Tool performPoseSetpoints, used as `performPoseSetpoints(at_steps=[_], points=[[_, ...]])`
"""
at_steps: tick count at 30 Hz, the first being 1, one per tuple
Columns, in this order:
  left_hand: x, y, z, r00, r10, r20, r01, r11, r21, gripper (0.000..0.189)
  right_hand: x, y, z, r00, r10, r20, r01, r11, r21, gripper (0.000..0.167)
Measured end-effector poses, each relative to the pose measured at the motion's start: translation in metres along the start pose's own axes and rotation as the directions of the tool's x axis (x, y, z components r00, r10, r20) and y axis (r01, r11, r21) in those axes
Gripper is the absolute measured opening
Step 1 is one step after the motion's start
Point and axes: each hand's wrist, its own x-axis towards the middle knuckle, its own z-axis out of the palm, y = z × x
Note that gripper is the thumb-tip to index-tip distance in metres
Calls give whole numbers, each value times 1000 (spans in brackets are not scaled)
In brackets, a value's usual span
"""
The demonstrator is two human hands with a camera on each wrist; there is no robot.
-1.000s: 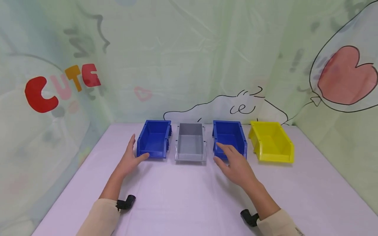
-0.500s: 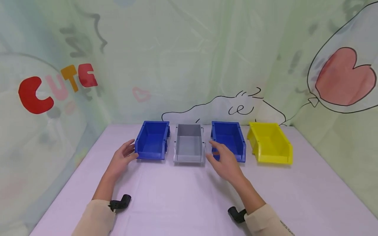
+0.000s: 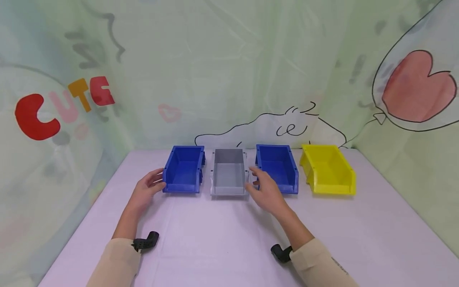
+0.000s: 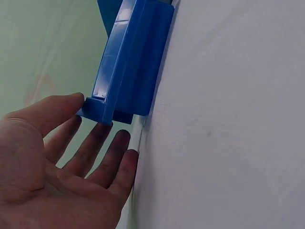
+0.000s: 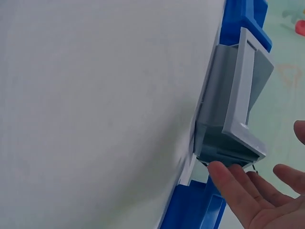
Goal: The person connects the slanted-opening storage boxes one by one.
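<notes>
Four open-fronted storage bins stand in a row. My left hand [image 3: 143,193] is at the left side of the leftmost blue bin [image 3: 181,188]. In the left wrist view the thumb [image 4: 66,106] meets the corner of the bin's front lip, while the loosely bent fingers lie just below that end. My right hand [image 3: 267,195] is between the grey bin [image 3: 228,191] and the second blue bin [image 3: 287,189], partly covering the latter. Its fingertips [image 5: 219,169] come right up to the grey bin's right side, fingers spread and lightly bent.
A yellow bin [image 3: 333,189] stands at the right end of the row. The bins sit near the back of a table with a pale cloth [image 3: 211,243]. Behind it hangs a printed curtain [image 3: 229,71]. Black wrist cameras, such as the left one [image 3: 147,241], jut from both sleeves.
My left hand has moved from the blue bin's front corner to its left side. My right hand has shifted left from the second blue bin to the grey bin's side. The bins have stayed put.
</notes>
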Motion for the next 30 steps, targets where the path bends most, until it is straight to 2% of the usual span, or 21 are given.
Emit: performPoseSetpoints(at_steps=[7, 13, 18, 24, 30], points=[[0, -1, -4, 997, -77, -1, 77, 997, 26, 61, 11, -13, 13, 998, 44, 42, -46, 997, 63, 75], [4, -5, -4, 998, -67, 13, 67, 997, 28, 62, 23, -20, 26, 992, 124, 23, -126, 985, 121, 82], [6, -6, 1, 998, -52, 19, 52, 999, 3, 61, 30, -21, 30, 981, 196, -1, -192, 965, 177, 80], [6, -4, 3, 999, -52, 12, 52, 999, -12, 60, 34, -21, 32, 974, 225, -30, -216, 960, 179, 76], [7, -4, 4, 998, -69, 13, 69, 998, 16, 60, 34, -21, 34, 961, 267, -74, -250, 951, 184, 73]])
